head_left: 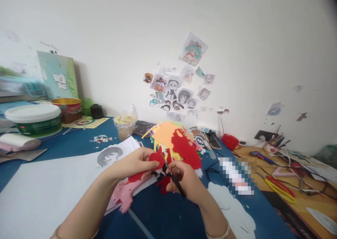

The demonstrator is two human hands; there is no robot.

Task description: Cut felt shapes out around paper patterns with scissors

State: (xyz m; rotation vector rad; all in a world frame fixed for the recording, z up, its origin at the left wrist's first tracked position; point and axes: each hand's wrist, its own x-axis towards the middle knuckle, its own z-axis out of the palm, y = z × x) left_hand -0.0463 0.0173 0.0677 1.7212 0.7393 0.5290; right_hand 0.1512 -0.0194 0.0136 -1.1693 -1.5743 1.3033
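Observation:
My left hand (142,163) pinches a small red cut-out piece (156,159), which looks like felt or thick paper. My right hand (184,179) is closed around a slim black-handled tool with a metal tip (176,183). That tip meets the right edge of the red piece; whether it is a knife or scissors I cannot tell. Under my left wrist lies a pink glue gun (125,196) with a clear stick out of its back. A red scrap (164,185) rests on the blue cloth below my hands. Just beyond them, a larger red sheet with cut-outs (185,149) tops coloured sheets.
White paper with a drawn head (109,156) covers the left side. A lidded plastic cup (125,126) and a white-lidded tub (34,119) stand farther back. At right are a white cut-out shape (231,207), red-and-yellow-handled pliers (280,188) and cables.

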